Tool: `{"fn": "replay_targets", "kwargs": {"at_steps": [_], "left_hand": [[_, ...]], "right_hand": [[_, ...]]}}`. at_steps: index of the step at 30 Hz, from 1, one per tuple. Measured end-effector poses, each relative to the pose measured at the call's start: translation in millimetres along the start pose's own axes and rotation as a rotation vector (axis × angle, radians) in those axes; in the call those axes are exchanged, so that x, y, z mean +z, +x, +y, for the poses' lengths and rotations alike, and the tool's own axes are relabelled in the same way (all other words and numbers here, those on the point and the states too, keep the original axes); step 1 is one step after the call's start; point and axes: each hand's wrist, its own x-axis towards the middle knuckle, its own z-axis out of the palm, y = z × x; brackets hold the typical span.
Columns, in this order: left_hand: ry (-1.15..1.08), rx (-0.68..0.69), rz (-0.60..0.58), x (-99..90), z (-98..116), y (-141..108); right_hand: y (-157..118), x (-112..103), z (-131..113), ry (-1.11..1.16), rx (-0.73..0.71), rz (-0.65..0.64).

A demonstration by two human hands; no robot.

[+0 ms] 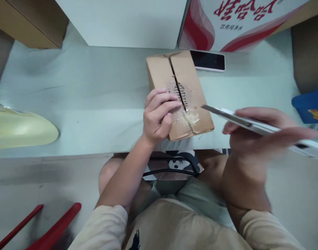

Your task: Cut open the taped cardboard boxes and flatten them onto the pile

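Note:
A small brown cardboard box (197,93) lies on the pale green tabletop, its top seam slit along most of the middle. Torn clear tape and a dark printed mark show around the slit. My left hand (160,116) rests on the box's near left part, fingers bent over the top and pressing it. To the right of the box, my right hand (260,135) is closed around a utility knife (248,123). The knife's blade is out and points left, its tip at the box's right edge; whether it touches cannot be made out.
A phone (209,60) lies behind the box. Large white cartons, one a red and white box (234,31), stand at the back. A pale yellow object (23,128) sits at the left, a blue item (311,106) at the right. The table's front edge runs before my lap.

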Motion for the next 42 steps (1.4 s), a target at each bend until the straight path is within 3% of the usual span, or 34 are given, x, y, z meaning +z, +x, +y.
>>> {"fn": "replay_targets", "kwargs": {"at_steps": [2, 4, 16, 25, 29, 33, 42], "left_hand": [[0.027, 0.008, -0.015, 0.0, -0.8, 0.0], [0.043, 0.000, -0.038, -0.1, -1.2, -0.4], [0.081, -0.196, -0.097, -3.5, 3.9, -4.9], [0.100, -0.081, -0.046, -2.0, 2.4, -3.3], [0.101, -0.143, -0.084, -2.6, 3.4, -1.9], [0.072, -0.094, -0.058, -2.7, 5.3, -0.7], [0.116, -0.056, -0.006, 0.8, 5.2, -0.5]], "right_hand": [[-1.7, 3.9, -2.2, -0.009, -0.104, 0.033], [1.0, 6.8, -3.1, -0.026, -0.120, 0.013], [11.7, 11.3, -10.5, -0.021, 0.155, -0.192], [6.4, 20.1, -30.1, -0.104, 0.188, -0.111], [5.9, 19.5, -31.8, -0.159, 0.179, -0.120], [5.8, 19.3, -30.4, -0.170, 0.183, -0.099], [4.6, 19.2, -28.7, -0.177, 0.171, -0.188]]}}
